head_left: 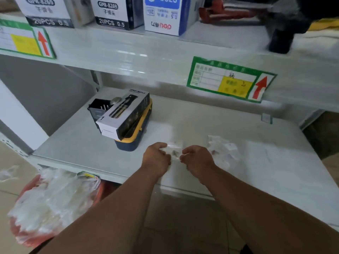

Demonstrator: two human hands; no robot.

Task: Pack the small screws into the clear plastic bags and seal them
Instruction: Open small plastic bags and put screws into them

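Low on the left hangs an orange sack (53, 204) stuffed with clear plastic, and on the shelf (82, 143) a boxed spray bottle (124, 114) rests atop a yellow-lidded case (135, 129). The left hand (156, 159) and right hand (197, 160) each pinch one side of a small clear bag (174, 153) just above the shelf, fingers curled on its edges, likely stretching the mouth taut to seal it. Dark screws (174, 153) sit inside; their axis is too blurred to tell. Further right lie more bags (220, 145)

Pale grey metal shelving (110, 143) stands against a grey wall (45, 92) over a tiled floor (183, 226).
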